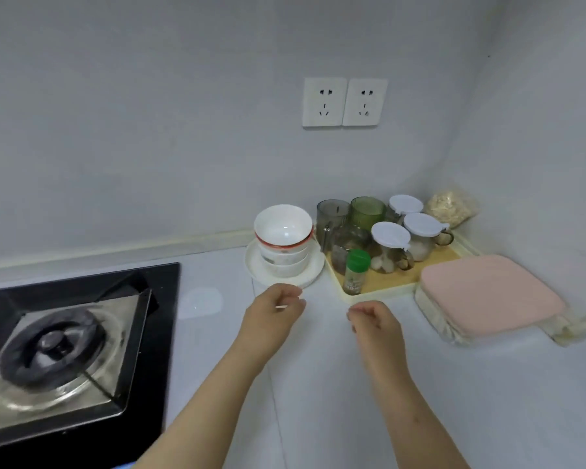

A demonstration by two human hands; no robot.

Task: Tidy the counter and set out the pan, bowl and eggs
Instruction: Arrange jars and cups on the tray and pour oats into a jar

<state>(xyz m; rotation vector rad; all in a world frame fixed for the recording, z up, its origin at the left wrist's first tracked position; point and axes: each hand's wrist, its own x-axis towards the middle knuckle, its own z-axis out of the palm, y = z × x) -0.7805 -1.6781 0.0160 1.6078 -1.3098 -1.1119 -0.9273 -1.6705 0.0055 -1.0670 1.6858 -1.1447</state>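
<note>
Our left hand [274,311] and right hand [374,321] hover over white counter [335,401], fingers loosely curled, released (nothing held); stacked white ceramic bowls [284,245] just beyond.

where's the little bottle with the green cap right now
In the head view the green-capped bottle stands at the front left corner of the tray, right of the stacked bowls and just beyond the right hand.

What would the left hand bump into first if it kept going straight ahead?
Most likely the near rim of the white plate under the stacked bowls, just beyond the left hand; its height above the counter is hard to judge.
</note>
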